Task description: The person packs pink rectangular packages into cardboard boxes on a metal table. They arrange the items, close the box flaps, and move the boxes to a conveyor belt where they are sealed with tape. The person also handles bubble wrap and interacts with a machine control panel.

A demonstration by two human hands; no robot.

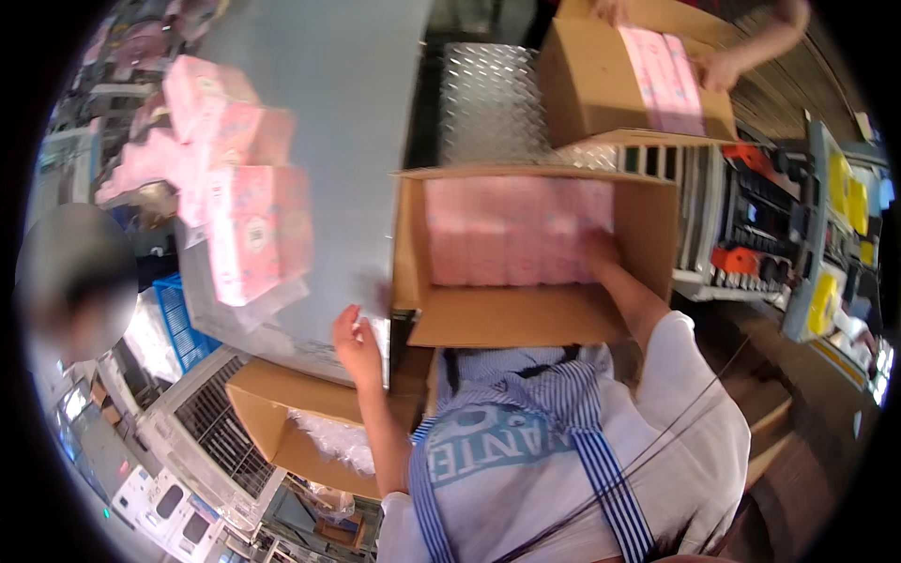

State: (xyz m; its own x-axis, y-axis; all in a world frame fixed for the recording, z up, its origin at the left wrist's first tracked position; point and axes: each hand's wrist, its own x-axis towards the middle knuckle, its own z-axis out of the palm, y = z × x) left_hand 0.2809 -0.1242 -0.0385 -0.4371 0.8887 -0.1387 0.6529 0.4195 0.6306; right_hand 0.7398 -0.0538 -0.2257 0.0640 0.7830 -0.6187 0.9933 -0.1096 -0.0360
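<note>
- Pink packs, blurred but plainly stacked in rows, fill the open cardboard carton in front of you; your right hand is down inside it, against the right end of the stack.
- Your fingers there are hidden by blur, so you cannot tell whether that hand is clenched on a pack or only pressing it.
- Your left hand is out of the carton, to its left, fingers spread and slack, holding nothing; it rests at the near edge of the grey conveyor surface.
- Beyond that left hand, up the grey surface, a loose heap of pink packages lies, well apart from your fingers; the nearest one sits up and to the left of your hand.
- Below your left hand, a second cardboard box stands open with crumpled clear plastic inside.
- Beyond your right hand, past the far wall of the carton, another cardboard box sits on a diamond-plate metal sheet; a pink pack lies on top of it, and another person's hand holds that pack at its right edge.
- Right of your right arm, a rack holds orange and black parts, with yellow items further out.
</note>
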